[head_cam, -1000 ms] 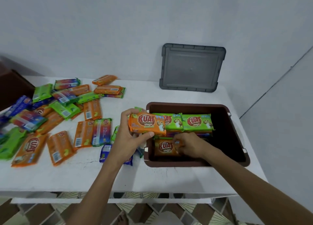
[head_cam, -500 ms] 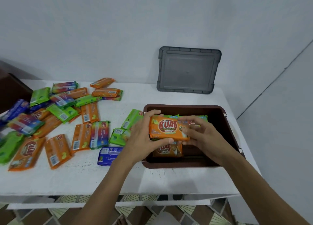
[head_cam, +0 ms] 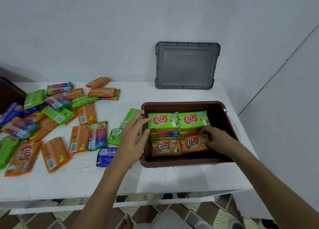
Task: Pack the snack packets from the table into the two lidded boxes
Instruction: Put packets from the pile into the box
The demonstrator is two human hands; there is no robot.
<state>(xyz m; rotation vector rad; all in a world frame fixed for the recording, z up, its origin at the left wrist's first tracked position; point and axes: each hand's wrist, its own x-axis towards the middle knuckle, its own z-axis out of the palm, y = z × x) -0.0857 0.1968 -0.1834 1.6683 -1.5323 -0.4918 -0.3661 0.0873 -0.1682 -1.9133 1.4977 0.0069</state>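
Inside brown rectangular plastic box (head_cam: 172, 163), front right: orange KUAT snack packet (head_cam: 190, 144), with right hand (head_cam: 215, 140) fingers curled on its edge. The left hand (head_cam: 133, 139) fingers straight, spread over box's left rim. More loose snack packets (head_cam: 55, 153) scattered left on white table (head_cam: 155, 178). A grey plastic lid (head_cam: 187, 65) leans against wall.

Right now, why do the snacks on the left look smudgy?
Head view: the wide-angle picture smears toward its edges, so the far-left orange packet blurs; the green packets in the brown box read sharp; soft light, faint shadows.
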